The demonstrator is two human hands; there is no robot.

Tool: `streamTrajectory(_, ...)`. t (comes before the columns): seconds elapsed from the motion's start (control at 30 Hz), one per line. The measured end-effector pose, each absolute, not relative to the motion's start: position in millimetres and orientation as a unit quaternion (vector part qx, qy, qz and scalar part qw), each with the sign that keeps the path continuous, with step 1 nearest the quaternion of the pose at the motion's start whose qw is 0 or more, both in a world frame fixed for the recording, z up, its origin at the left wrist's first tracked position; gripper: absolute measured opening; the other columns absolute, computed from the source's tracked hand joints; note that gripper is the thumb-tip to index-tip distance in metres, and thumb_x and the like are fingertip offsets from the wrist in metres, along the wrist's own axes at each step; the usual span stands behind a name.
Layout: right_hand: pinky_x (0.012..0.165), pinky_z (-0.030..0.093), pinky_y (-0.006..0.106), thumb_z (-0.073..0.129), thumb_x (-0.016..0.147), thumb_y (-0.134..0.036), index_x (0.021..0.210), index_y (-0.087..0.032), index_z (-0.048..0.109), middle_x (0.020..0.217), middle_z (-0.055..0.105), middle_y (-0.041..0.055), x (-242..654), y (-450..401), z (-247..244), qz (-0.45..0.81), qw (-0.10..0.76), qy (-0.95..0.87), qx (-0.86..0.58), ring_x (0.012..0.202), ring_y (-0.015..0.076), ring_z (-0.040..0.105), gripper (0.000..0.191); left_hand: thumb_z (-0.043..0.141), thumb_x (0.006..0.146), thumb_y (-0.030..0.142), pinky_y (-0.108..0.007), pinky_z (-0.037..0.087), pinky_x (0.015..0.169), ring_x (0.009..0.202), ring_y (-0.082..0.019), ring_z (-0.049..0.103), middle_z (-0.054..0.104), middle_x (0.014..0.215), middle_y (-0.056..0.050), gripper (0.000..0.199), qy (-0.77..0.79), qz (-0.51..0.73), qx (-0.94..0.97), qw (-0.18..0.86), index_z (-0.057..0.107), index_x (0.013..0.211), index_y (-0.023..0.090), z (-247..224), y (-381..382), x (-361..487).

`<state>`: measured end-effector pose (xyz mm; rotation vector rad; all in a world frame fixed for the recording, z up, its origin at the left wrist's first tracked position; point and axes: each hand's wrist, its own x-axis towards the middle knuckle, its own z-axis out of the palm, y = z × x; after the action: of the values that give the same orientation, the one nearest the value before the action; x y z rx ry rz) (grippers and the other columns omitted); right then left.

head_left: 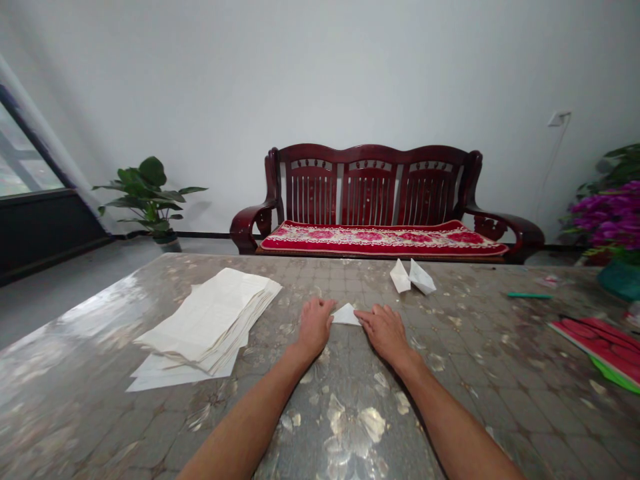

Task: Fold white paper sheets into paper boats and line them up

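A small white piece of folded paper, shaped like a flat triangle, rests on the table between my hands with its peak pointing away from me. My left hand has its curled fingers on the paper's left corner. At the right corner, my right hand grips the edge, its index finger reaching onto the paper. The thumbs are partly hidden. Beyond my right hand stand two folded paper boats, side by side. To the left of my left hand lies a fanned stack of white paper sheets.
The patterned table spans the foreground. On its right are a teal pen, a red book with dark-framed glasses on it, and purple flowers in a pot. Behind stands a wooden bench; a potted plant is at left.
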<state>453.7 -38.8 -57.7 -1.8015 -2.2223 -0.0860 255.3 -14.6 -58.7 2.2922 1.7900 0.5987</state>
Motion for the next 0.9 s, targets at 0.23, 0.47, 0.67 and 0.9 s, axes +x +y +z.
streamTrajectory(0.23, 0.075, 0.033, 0.032, 0.052, 0.096, -0.034, 0.116, -0.042, 0.068, 0.09, 0.061, 0.0059, 452, -39, -58, -0.03, 0.141, -0.765, -0.628, 0.089, 0.0227, 0.05, 0.027, 0.046, 0.084, 0.002, -0.038, 0.038, 0.11, 0.127, -0.021, 0.049, 0.059, 0.133, -0.006, 0.049, 0.38, 0.178, 0.902, 0.101, 0.066, 0.122, 0.027, -65, -5, 253)
streamTrajectory(0.47, 0.073, 0.032, 0.033, 0.053, 0.095, -0.034, 0.113, -0.041, 0.069, 0.089, 0.061, 0.0066, 452, -39, -58, -0.038, 0.14, -0.764, -0.628, 0.09, 0.0236, 0.05, 0.025, 0.041, 0.091, 0.011, -0.031, 0.03, 0.118, 0.14, -0.017, 0.039, 0.048, 0.148, -0.01, 0.05, 0.32, 0.145, 0.93, 0.11, 0.049, 0.14, 0.015, -65, -11, 245)
streamTrajectory(0.67, 0.077, 0.032, 0.035, 0.049, 0.097, -0.027, 0.095, -0.027, 0.073, 0.093, 0.063, 0.0093, 446, -47, -56, -0.107, 0.141, -0.788, -0.59, 0.093, 0.0235, 0.049, 0.024, 0.043, 0.096, 0.029, -0.038, 0.022, 0.121, 0.145, -0.02, 0.03, 0.037, 0.155, -0.01, 0.051, 0.361, 0.107, 0.923, 0.078, 0.041, 0.146, 0.018, -66, -22, 245)
streamTrajectory(0.9, 0.081, 0.034, 0.036, 0.054, 0.095, -0.024, 0.112, -0.022, 0.067, 0.1, 0.066, 0.0078, 430, -66, -56, -0.136, 0.101, -0.825, -0.539, 0.097, 0.024, 0.05, 0.021, 0.038, 0.099, 0.037, -0.043, 0.028, 0.117, 0.144, -0.022, 0.032, 0.039, 0.154, -0.013, 0.05, 0.374, 0.105, 0.921, 0.028, 0.041, 0.145, 0.016, -73, -24, 249)
